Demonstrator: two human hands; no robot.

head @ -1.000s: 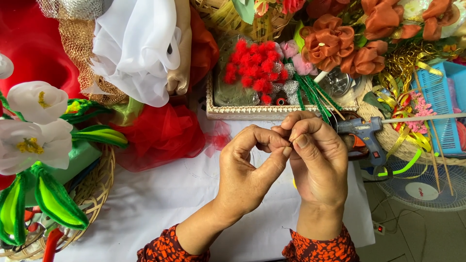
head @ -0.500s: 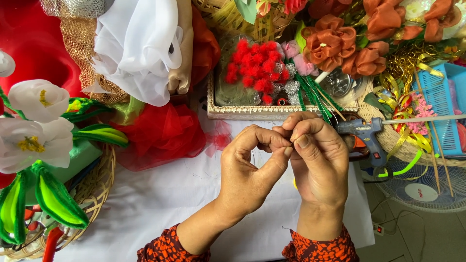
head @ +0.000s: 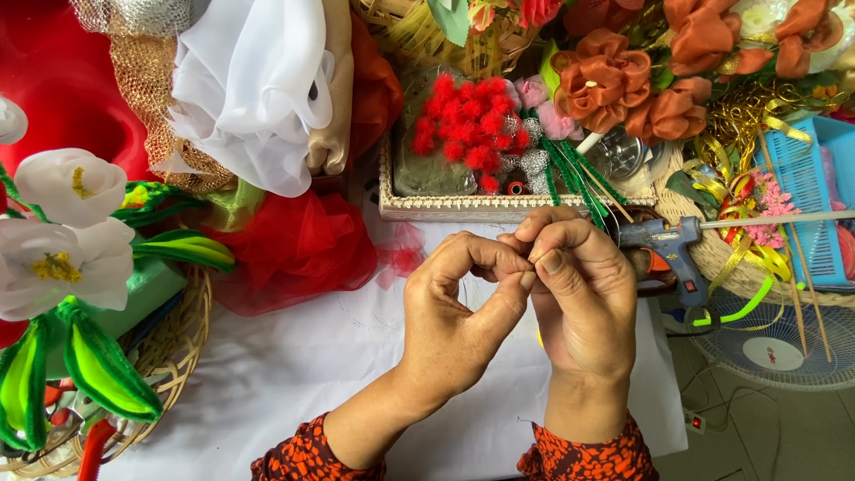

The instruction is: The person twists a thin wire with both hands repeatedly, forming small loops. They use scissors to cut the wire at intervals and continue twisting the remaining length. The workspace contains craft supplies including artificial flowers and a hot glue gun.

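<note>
My left hand [head: 454, 316] and my right hand [head: 583, 298] meet over the white cloth [head: 267, 383] in the middle of the table. Their fingertips are pinched tightly together at one spot, thumb against forefinger on each hand. Whatever lies between the fingertips is too small or too hidden to make out. Both wrists come out of red patterned sleeves at the bottom edge. A blue glue gun [head: 668, 245] lies just right of my right hand.
Behind the hands stands a woven tray [head: 463, 207] with red pompoms [head: 468, 134] and green stems. Orange fabric flowers [head: 623, 85], gold ribbon and a blue plastic basket [head: 819, 196] crowd the right. White artificial flowers [head: 62, 223] in a basket stand left, beside red tulle [head: 294, 249]. A fan [head: 775, 347] lies at lower right.
</note>
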